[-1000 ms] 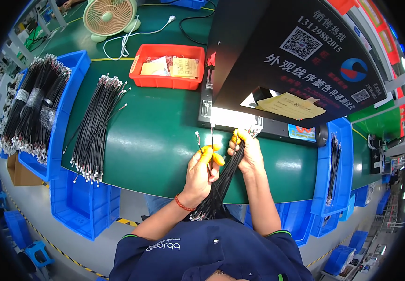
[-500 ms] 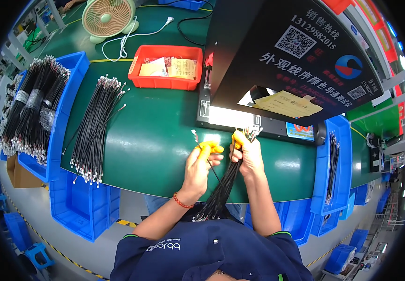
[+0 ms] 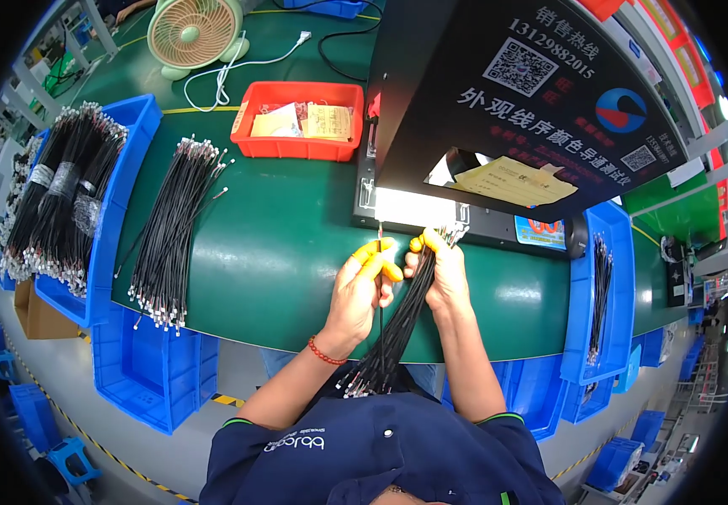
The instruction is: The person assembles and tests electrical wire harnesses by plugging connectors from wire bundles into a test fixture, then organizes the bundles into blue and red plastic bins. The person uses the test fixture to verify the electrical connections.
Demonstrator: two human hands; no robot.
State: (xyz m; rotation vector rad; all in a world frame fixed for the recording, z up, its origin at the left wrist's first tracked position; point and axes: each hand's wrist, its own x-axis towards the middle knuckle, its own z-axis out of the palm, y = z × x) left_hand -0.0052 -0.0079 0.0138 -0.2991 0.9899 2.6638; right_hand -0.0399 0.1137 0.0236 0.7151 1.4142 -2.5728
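Note:
My left hand (image 3: 362,286), with yellow finger covers, pinches a single black cable near its upper end. That end points up at the lit slot (image 3: 406,208) of the black testing machine (image 3: 498,109); whether it touches cannot be made out. Beside it my right hand (image 3: 441,273), also with yellow finger covers, is closed round a bundle of black cables (image 3: 397,328). White connectors (image 3: 455,231) stick out above this fist, and the bundle's lower ends hang over the table edge toward my lap.
More black cables (image 3: 174,227) lie loose on the green table (image 3: 254,236) at left. A blue bin (image 3: 132,135) beyond them holds tied bundles. Behind stand a red tray (image 3: 296,150) with paper slips and a fan (image 3: 194,34). At right, another blue bin (image 3: 578,320) holds cables.
My left hand has moved slightly up with the single cable, whose end has shifted right and up to the lit slot. My right hand still grips the bundle, moved slightly left.

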